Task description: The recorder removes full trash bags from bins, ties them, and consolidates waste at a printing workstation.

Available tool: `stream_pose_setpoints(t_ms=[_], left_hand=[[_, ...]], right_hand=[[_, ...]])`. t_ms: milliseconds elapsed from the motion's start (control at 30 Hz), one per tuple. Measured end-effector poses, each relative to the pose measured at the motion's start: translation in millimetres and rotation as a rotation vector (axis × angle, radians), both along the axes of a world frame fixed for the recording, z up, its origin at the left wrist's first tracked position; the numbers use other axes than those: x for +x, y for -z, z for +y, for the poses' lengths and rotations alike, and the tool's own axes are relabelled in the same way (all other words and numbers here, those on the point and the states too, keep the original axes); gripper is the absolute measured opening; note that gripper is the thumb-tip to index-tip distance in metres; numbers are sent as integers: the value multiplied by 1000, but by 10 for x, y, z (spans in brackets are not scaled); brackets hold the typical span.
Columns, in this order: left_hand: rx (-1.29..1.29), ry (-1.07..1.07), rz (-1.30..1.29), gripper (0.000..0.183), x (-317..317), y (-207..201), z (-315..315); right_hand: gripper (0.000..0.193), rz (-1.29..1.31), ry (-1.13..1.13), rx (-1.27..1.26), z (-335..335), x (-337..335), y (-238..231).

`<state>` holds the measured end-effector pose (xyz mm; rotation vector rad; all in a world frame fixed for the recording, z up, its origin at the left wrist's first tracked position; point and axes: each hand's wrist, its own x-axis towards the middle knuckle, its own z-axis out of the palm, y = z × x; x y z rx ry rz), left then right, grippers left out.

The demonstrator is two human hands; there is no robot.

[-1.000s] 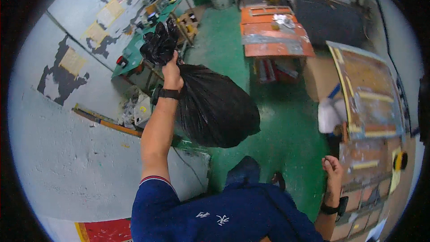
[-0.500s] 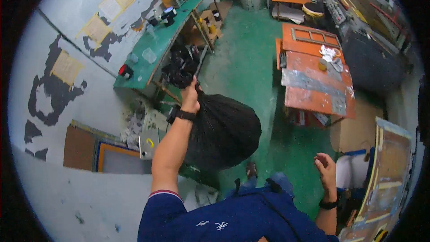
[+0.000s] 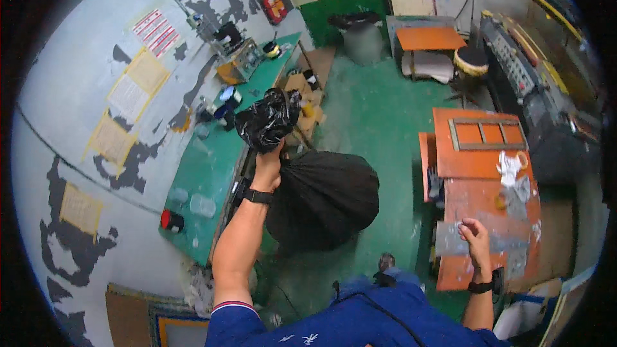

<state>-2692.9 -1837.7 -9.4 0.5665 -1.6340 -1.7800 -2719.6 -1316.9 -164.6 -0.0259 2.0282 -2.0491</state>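
My left hand (image 3: 268, 170) grips the gathered neck of a full black garbage bag (image 3: 331, 196). The bag's bunched, shiny top (image 3: 268, 119) sticks up above my fist, while the rounded body hangs to the right of my wrist, over the green floor. Held away from my body, my right hand (image 3: 477, 244) has loosely bent fingers that stand apart, and nothing shows in it. From this view it overlaps the near part of an orange worktable (image 3: 472, 196). Both wrists wear black bands.
Along the left wall runs a green bench (image 3: 193, 183) with a red-and-black cup (image 3: 171, 220) and clear containers. A lined bin (image 3: 363, 44) stands at the far end. Right of it are a low orange table (image 3: 429, 39), a round stool (image 3: 471, 60) and a long machine (image 3: 524, 64).
I have moved forward along the floor: the bench and orange worktable sit closer and lower in view. The bag travels with my left hand. My right hand stays out at my side.
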Motion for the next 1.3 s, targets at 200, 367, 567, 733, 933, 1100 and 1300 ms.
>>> stream_pose_setpoints(t_ms=[200,367,567,733,933,1100,1300], left_hand=[[-43,79,175,14,-2289,-279,-1423],[33,211,163,15,-4189,-197,-2263],[52,248,163,12,-6449,-279,-2976],[110,117,247,10,-8148,-685,-3775],[25,89,429,14,-9758,-1407,-4722],[73,216,406,30,-11234,-1779,-5053],[-9,403,454,30,-13037,-1882,-5568]], right_hand=[[21,128,23,13,-1096,-1938,-270],[19,33,204,-26,-1876,-3139,-31],[16,-11,388,24,-2577,-4376,8],[16,-143,403,14,-2893,-5901,687],[38,-22,112,266,-4316,-8251,682],[75,-25,-244,394,-5788,-10035,371],[94,-155,-311,174,-7052,-11834,604]])
